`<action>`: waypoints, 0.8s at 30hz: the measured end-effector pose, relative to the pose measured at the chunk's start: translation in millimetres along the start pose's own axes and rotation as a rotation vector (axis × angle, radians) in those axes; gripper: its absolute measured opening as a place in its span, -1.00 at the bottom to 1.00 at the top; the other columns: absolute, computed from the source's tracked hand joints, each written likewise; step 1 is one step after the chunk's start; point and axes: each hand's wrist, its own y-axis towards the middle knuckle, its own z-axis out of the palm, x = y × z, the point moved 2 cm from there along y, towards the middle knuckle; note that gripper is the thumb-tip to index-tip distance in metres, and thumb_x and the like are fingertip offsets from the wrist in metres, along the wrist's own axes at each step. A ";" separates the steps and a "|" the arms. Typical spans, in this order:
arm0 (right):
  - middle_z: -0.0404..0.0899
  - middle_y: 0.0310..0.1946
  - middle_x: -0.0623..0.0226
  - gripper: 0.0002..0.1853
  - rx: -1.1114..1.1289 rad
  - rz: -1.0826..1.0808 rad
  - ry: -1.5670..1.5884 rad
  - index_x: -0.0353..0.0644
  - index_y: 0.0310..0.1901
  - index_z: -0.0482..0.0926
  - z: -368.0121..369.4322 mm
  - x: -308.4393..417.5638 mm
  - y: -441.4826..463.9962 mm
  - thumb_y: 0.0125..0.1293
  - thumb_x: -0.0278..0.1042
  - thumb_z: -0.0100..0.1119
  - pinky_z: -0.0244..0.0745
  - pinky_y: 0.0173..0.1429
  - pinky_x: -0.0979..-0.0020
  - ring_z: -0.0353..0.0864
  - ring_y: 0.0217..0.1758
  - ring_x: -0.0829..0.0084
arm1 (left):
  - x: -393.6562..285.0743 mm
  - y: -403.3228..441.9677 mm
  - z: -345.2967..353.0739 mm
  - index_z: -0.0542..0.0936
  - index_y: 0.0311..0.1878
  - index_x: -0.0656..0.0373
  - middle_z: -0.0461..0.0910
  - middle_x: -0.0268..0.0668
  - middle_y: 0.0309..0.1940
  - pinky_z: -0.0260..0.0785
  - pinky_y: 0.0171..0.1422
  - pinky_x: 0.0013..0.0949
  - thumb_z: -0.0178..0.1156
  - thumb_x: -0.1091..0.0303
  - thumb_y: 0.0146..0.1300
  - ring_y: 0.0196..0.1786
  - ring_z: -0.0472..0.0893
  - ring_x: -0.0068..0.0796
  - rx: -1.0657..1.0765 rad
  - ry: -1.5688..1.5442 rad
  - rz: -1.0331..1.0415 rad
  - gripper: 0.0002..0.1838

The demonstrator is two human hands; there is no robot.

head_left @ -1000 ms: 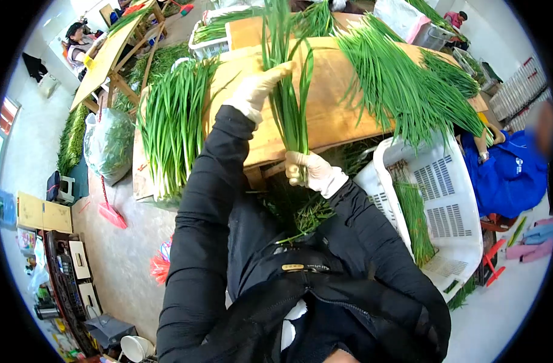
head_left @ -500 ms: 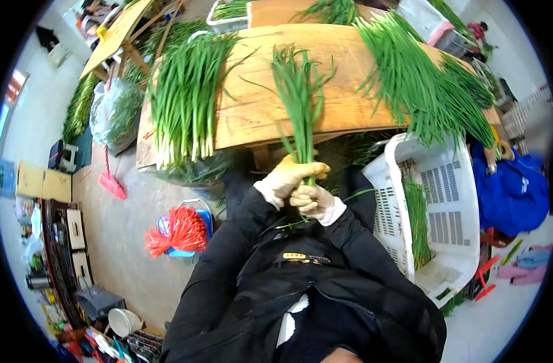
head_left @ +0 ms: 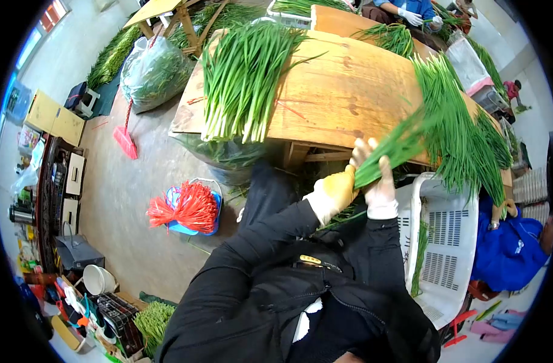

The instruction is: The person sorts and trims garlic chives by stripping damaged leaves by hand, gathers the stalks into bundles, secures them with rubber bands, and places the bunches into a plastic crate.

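Observation:
A small bunch of garlic chives [head_left: 390,151] slants up to the right in front of me, its leaf tips blurred. My left hand [head_left: 333,192], in a yellowish glove, is closed at the stem end. My right hand [head_left: 380,189], in a pale glove, has its fingers stretched upward and apart, and the bunch lies across its palm. On the wooden table [head_left: 349,85], one pile of chives [head_left: 246,78] is at the left. A larger heap of chives [head_left: 455,127] hangs over the right edge.
Right of me stands a white plastic crate [head_left: 446,242] with chives inside. Red ties [head_left: 188,209] sit on a blue stool at the left. A stuffed plastic bag [head_left: 155,72] and red dustpan [head_left: 125,142] are farther left. Co-workers are at the back and the right [head_left: 509,239].
The bunch has tipped from upright to slanting right. My right hand has opened its fingers beneath it. The view has turned, shifting the table rightward.

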 end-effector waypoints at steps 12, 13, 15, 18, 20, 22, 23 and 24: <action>0.47 -0.60 0.41 -0.82 0.175 0.062 -0.091 -0.31 -0.31 0.52 184.0 -35.7 191.0 0.13 -0.36 0.17 0.40 -0.44 0.63 0.43 -0.59 0.60 | 56.3 -43.1 -219.5 -0.01 0.29 0.22 0.45 0.08 -0.08 0.37 0.01 -0.34 0.17 0.21 0.16 -0.06 0.52 -0.29 -0.220 -0.158 -0.008 -0.25; 0.47 -0.60 0.41 -0.83 0.196 0.095 -0.124 -0.29 -0.33 0.54 189.3 -48.2 204.6 0.13 -0.35 0.15 0.40 -0.44 0.62 0.44 -0.59 0.60 | 98.1 -35.5 -220.4 0.09 0.27 0.23 0.45 0.03 -0.05 0.34 0.06 -0.37 0.12 0.22 0.21 -0.03 0.49 -0.32 -0.368 -0.157 0.101 -0.35; 0.45 -0.58 0.49 -0.84 0.296 0.087 -0.224 -0.23 -0.29 0.54 194.8 -70.1 222.5 0.23 -0.33 0.05 0.42 -0.39 0.57 0.44 -0.53 0.63 | 114.0 -49.1 -256.4 0.19 0.23 0.23 0.45 -0.07 -0.01 0.25 0.15 -0.42 0.07 0.20 0.25 0.04 0.44 -0.40 -0.411 -0.308 0.072 -0.45; 0.43 -0.55 0.48 -0.81 0.363 -0.032 -0.438 -0.20 -0.28 0.55 194.8 -97.4 245.3 0.25 -0.30 -0.02 0.35 -0.25 0.58 0.41 -0.45 0.60 | 143.9 -57.2 -279.0 0.19 0.24 0.21 0.46 -0.16 -0.03 0.23 0.16 -0.45 0.05 0.19 0.26 0.04 0.42 -0.49 -0.476 -0.365 0.093 -0.45; 0.42 -0.53 0.46 -0.78 0.353 -0.010 -0.620 -0.23 -0.25 0.52 188.8 -109.0 251.8 0.27 -0.28 -0.05 0.30 -0.17 0.58 0.39 -0.42 0.60 | 154.9 -58.1 -280.4 0.20 0.24 0.18 0.47 -0.20 -0.03 0.24 0.16 -0.45 0.06 0.25 0.26 0.05 0.41 -0.49 -0.464 -0.295 0.091 -0.48; 0.49 -0.59 0.48 -0.66 0.313 -0.029 -0.558 -0.16 -0.51 0.57 193.2 -119.1 246.7 0.15 -0.05 0.03 0.12 -0.24 0.58 0.27 -0.48 0.62 | 155.1 -51.6 -275.3 0.29 0.19 0.17 0.49 -0.26 -0.04 0.24 0.15 -0.46 0.08 0.35 0.24 0.02 0.44 -0.53 -0.483 -0.349 0.121 -0.55; 0.49 -0.58 0.46 -0.64 0.284 -0.029 -0.575 -0.17 -0.53 0.57 187.4 -126.2 250.7 0.15 -0.04 0.02 0.13 -0.20 0.55 0.27 -0.47 0.60 | 153.7 -44.8 -269.9 0.40 0.08 0.17 0.52 -0.31 -0.07 0.25 0.14 -0.49 0.09 0.42 0.21 -0.01 0.47 -0.55 -0.539 -0.218 0.227 -0.65; 0.49 -0.58 0.45 -0.63 0.294 -0.108 -0.614 -0.18 -0.52 0.56 185.9 -130.8 252.1 0.16 -0.03 0.01 0.13 -0.15 0.53 0.27 -0.46 0.57 | 141.0 -39.0 -267.7 0.47 -0.01 0.16 0.54 -0.29 -0.11 0.29 0.12 -0.44 0.13 0.48 0.13 -0.06 0.52 -0.47 -0.591 -0.013 0.414 -0.69</action>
